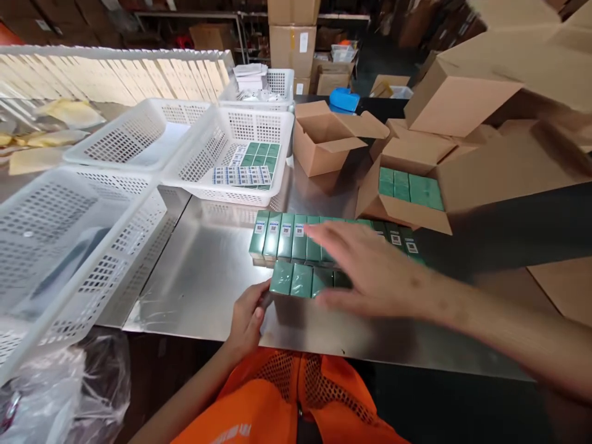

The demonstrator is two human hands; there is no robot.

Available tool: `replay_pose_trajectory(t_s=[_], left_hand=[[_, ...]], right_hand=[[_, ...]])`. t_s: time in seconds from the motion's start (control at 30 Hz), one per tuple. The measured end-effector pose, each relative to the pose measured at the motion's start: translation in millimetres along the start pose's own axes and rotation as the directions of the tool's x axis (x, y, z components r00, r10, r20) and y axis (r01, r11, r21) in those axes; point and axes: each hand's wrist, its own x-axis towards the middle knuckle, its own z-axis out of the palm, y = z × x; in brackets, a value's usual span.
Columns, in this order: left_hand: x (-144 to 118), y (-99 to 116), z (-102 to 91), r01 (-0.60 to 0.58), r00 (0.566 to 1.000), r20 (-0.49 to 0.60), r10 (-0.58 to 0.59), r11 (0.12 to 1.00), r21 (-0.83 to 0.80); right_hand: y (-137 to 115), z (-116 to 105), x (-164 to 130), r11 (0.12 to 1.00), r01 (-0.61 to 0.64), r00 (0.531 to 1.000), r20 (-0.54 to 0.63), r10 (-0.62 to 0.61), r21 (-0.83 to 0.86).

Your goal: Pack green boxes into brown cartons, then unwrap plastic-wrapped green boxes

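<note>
On the steel surface [208, 271], the left hand [247, 317] presses curled fingers against the left end of a short front row of green boxes [296, 279], apparently bracing it square. The right hand [370, 271] hovers flat and open over that row's right end, gripping nothing I can see. Behind this row stands a longer row of boxes [282, 237]: slim, dark green, shrink-wrapped, white code labels on top.

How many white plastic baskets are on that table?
4: near left, back left, middle with green boxes, far back. More may be hidden.
</note>
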Motion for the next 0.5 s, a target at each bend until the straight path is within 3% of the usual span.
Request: replay_pose_trajectory(t_s=[0.1, 0.27, 0.4, 0.5], left_hand=[[1, 3, -0.9, -0.085, 0.995, 0.050, 0.084, 0.996, 0.008], [1, 3, -2.2, -0.168, 0.981, 0.108, 0.164, 0.985, 0.029], [-1, -5, -4.2, -0.179, 0.978, 0.121, 0.173, 0.983, 0.046], [-2, -15, -6.5, -0.234, 0.967, 0.115, 0.226, 0.970, 0.060]], right_hand=[[-35, 37, -3, 1.000, -0.001, 0.996, 0.084, 0.002, -0.012], [-42, 73, 1, 0.971, -0.104, 0.991, 0.062, 0.120, -0.215], [-42, 71, 8, 0.939, -0.101, 0.987, 0.085, 0.136, -0.329], [-33, 44, 1, 0.967, -0.118, 0.979, 0.135, 0.151, -0.226]])
